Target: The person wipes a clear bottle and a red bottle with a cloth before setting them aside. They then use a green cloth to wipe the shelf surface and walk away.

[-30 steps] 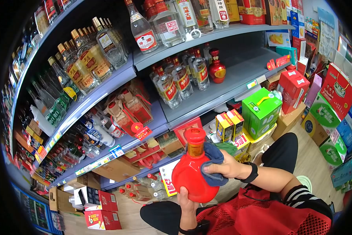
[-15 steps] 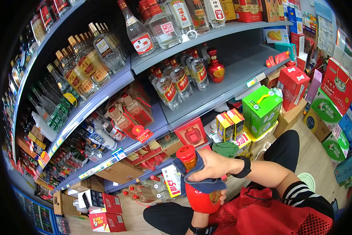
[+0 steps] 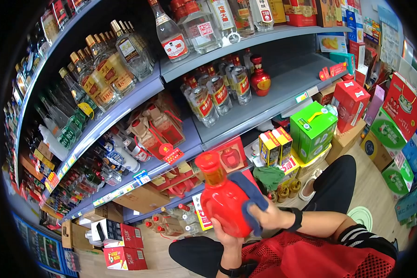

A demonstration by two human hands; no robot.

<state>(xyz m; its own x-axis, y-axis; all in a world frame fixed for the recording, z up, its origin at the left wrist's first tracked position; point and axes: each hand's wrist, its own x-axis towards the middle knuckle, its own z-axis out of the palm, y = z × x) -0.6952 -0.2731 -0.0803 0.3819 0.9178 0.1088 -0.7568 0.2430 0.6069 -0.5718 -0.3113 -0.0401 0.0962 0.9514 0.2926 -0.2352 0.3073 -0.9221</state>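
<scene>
Both hands: busy on one red bottle [image 3: 222, 199]
Left hand [image 3: 227, 236]: fingers cupping its base from below
Right hand [image 3: 269, 215]: fingers pressing blue cloth [image 3: 248, 197] onto its side
Progress: wiping looks midway, bottle not shelved, being held off the lower shelf's front edge [image 3: 171, 201]

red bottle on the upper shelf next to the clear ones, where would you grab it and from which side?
Take the small red bottle by its narrow neck, just under the cap, coming from the open shelf front and its right. It stands upright with clear bottles crowding its left, while the grey shelf to its right is bare. The round belly looks harder to pinch.
</scene>
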